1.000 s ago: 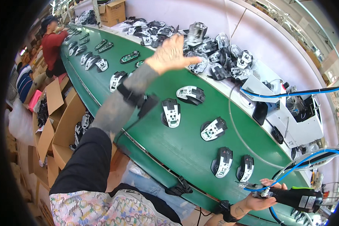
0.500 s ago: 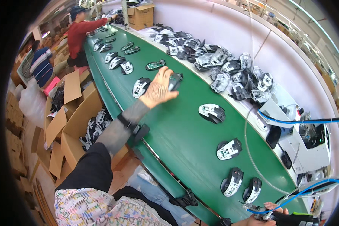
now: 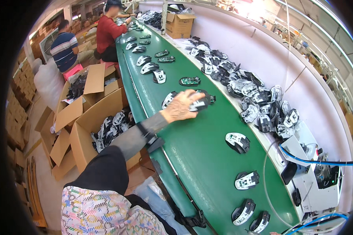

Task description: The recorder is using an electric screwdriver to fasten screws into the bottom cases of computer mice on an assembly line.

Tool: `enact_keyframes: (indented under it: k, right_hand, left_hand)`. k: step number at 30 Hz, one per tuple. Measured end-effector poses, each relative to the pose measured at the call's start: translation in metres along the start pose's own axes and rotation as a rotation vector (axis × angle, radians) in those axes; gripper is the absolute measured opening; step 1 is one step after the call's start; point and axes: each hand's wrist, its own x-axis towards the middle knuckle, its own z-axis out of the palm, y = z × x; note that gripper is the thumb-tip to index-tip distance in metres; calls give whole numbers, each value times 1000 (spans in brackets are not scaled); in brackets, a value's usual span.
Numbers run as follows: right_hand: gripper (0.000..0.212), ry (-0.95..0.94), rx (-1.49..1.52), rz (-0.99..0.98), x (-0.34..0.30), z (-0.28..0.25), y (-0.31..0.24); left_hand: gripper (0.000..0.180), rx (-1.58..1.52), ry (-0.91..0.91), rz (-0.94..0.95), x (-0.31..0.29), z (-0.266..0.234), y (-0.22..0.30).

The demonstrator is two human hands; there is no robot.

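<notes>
on the green conveyor belt (image 3: 208, 156), your left hand (image 3: 180, 106) lies stretched out from the lower left, fingers spread and curled down over a black-and-white computer mouse shell (image 3: 200, 103) near the middle of the belt; the hand covers part of the shell and touches it, but whether the fingers have closed into a firm grasp cannot be told from this view. half a second earlier the same hand hovered open above the belt, and a second earlier it was raised, palm out, farther up the line; it has since come down onto the shell, so the reach appears finished and contact made. your right hand, which showed at the lower edge a second ago holding a black tool on a blue cable, is now out of the picture, and its state cannot be told. more mouse shells (image 3: 237, 141) lie spaced along the belt toward you, and a dense heap of shells (image 3: 259, 105) lines the far edge beside the white wall. open cardboard boxes (image 3: 94, 129) with further parts stand left of the belt. two other people (image 3: 111, 33) sit at its far end, their hands apart from yours.
</notes>
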Motion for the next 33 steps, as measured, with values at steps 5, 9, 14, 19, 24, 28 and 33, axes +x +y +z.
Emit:
enact_keyframes:
  k: [5,9,14,19,24,28,33]
  right_hand:
    - [51,90,104,62,8,-12,7]
    - [66,82,6,206,4,-15,16]
    - [63,111,-55,104,10,-19,31]
    - [47,80,-95,224,25,-25,12]
    - [29,64,-370,52,-10,-54,-9]
    - [21,-344,-821,320,-45,-98,1]
    - [60,-1010,-932,-147,-6,-77,49]
  left_hand:
    - [60,330,200,-122,-26,-101,-22]
    - [65,436,-228,-694,-103,-163,-71]
    - [65,-40,-364,-149,-37,-73,60]
    - [58,-221,-403,598,26,37,166]
    - [66,112,-557,235,59,129,144]
    - [71,126,-820,-10,44,123,177]
    - [95,-1,-796,105,14,118,252]
